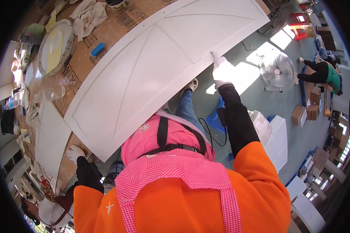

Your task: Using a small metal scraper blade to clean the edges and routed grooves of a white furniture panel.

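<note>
Largest in view: the white panelled door (155, 66), which lies flat across the cardboard-covered surface (116, 25) with its near long edge overhanging toward you. Its face shows raised diagonal ribs and reads evenly white across the whole visible side, so the coating of this face appears complete, as far as can be judged; no bare patch shows.

Next: a second, narrower white panel (50, 139) at your left, resting on the same surface, just beside the door's lower corner.

Your right hand (223, 72), in a white glove, sits at the door's near edge about midway along; your fingers (215, 57) curl over that edge and grip it. Your left hand (76, 153), also gloved in white, lies at the door's lower left corner; whether its fingers are clenched on the edge or merely pressed beneath it cannot be told from here. With both hands on the edge, the stage in hand looks like shifting or lifting the door, not coating it.

Smaller items: a round paint tray (56, 46) with pale contents at the far left, crumpled white rags (89, 15) beyond it, and a blue block (98, 49) near the door's far edge. A floor fan (277, 70) stands on the floor to your right.
</note>
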Available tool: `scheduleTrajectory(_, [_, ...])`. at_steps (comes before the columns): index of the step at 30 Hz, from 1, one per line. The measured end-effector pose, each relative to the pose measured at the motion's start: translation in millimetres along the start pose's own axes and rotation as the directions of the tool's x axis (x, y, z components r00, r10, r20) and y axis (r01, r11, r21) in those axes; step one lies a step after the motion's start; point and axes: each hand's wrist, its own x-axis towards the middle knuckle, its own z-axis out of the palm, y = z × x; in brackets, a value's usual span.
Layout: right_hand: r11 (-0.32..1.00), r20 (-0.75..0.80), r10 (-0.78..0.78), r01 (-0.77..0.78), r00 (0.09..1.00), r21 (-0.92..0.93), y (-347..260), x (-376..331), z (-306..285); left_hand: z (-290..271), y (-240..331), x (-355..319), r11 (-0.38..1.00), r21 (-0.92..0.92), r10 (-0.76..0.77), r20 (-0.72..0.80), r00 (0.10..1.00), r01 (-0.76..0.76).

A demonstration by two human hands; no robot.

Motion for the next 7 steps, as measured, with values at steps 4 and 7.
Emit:
scheduleTrajectory(4, [0.997,-0.008,0.082,-0.082,0.997,0.005,18.4,23.9,3.5,-4.8,-6.0,15.7,1.000,0.011,0.013,0.077,0.997,-0.014])
scheduleTrajectory(7, [0.989,0.419,0.127,-0.082,0.899,-0.125,-14.0,22.8,-3.2,-11.7,0.9,19.4,0.994,-0.083,0.085,0.240,0.967,-0.067])
